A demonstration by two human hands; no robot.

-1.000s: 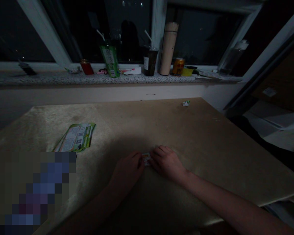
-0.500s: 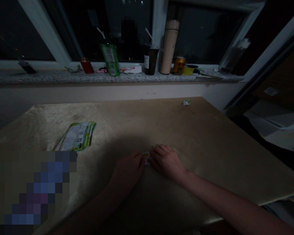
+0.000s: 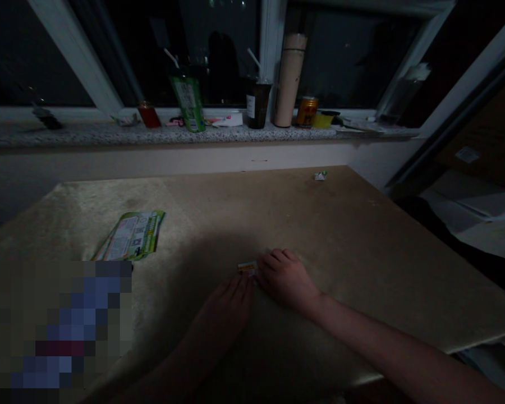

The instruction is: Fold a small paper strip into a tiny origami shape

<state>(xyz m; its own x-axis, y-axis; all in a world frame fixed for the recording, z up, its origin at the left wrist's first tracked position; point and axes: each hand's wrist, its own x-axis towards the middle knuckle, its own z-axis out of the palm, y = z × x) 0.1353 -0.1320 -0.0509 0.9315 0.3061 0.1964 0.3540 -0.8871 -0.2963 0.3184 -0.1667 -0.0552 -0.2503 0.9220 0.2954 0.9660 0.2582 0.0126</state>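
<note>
I'm looking at a small card (image 3: 247,267) lying flat on the tan table top (image 3: 362,241), toward the near middle of it. It's tiny and pale, with an orange-and-yellow band across its face; the light is too dim for me to read any print. Its right end sits under the fingertips of my right hand (image 3: 287,280), and my left hand (image 3: 227,306) lies flat just beside it, fingertips close to its near edge.
</note>
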